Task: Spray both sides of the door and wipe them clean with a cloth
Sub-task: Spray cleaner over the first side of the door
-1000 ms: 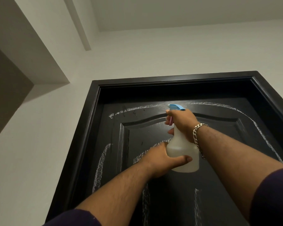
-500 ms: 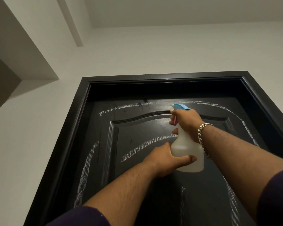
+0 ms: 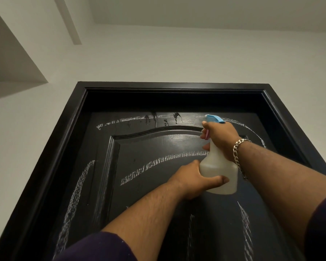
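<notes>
A black panelled door [image 3: 139,185] fills the lower view, marked with white chalky streaks and wet dark drips near its top. A translucent white spray bottle [image 3: 217,172] with a blue nozzle and pink trigger is held up in front of the door's upper panel. My right hand [image 3: 219,139] grips its neck, fingers round the trigger. My left hand [image 3: 193,180] grips the bottle's body from the left, thumb across its front. No cloth is in view.
A black door frame [image 3: 68,147] surrounds the door. White wall [image 3: 158,59] and ceiling lie above, with a boxed beam [image 3: 13,59] at the upper left. A chain bracelet [image 3: 237,157] hangs on my right wrist.
The view and bottle have shifted right along the door's top. More wet dark drips show on the top white streak. Both hands keep their hold on the bottle.
</notes>
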